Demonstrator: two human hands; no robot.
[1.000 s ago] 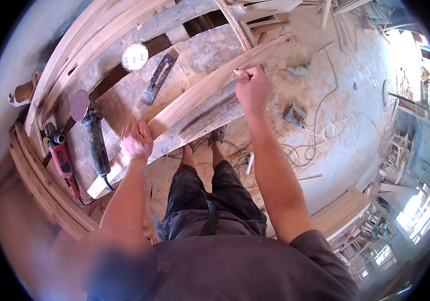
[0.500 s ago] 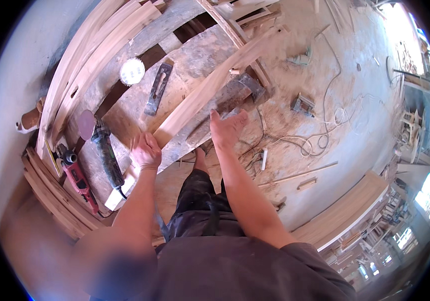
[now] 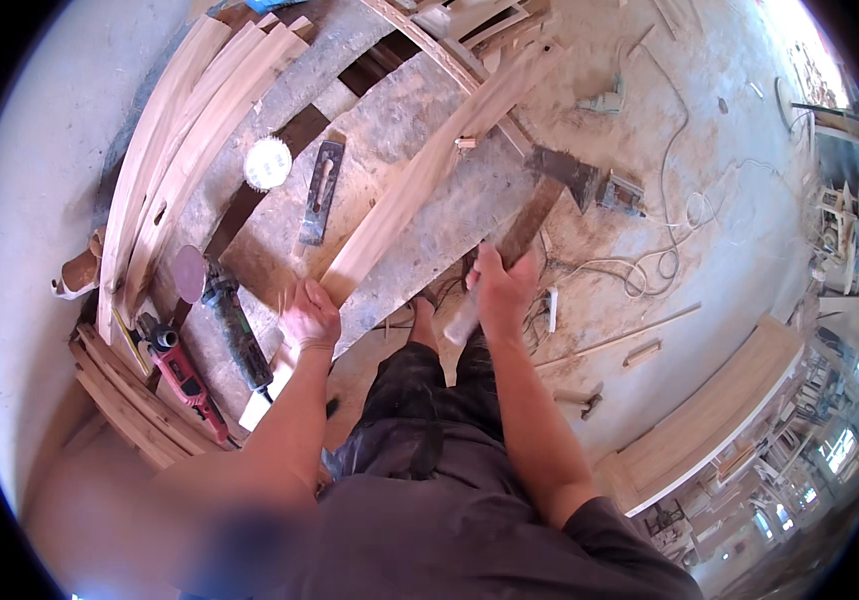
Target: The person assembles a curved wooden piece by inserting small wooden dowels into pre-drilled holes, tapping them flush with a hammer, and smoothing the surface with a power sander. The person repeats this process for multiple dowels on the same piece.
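Note:
A long pale wooden plank [image 3: 404,205] lies slantwise across the worn workbench [image 3: 379,310]. My left hand [image 3: 310,316] is closed at the near end of this plank, its fingers bent over the edge; their far side is hidden. In my right hand [image 3: 505,290] I grip a hatchet by its wooden handle [image 3: 534,222]. The dark metal hatchet head [image 3: 566,176] points away from me, to the right of the plank and beyond the bench edge. A small wood scrap [image 3: 465,143] rests on the plank. Left of the plank lies a dark slotted hand tool [image 3: 322,190].
An angle grinder with a sanding disc [image 3: 234,325], a red power tool [image 3: 181,375] and a round white saw blade [image 3: 267,163] lie on the left. Curved boards [image 3: 174,165] are stacked behind them. Cables [image 3: 634,275] and a green drill [image 3: 604,98] lie on the floor.
My right hand, open above the bench edge before, has taken hold of the hatchet and lifted it off the bench to the right. My left hand stays at the plank's near end.

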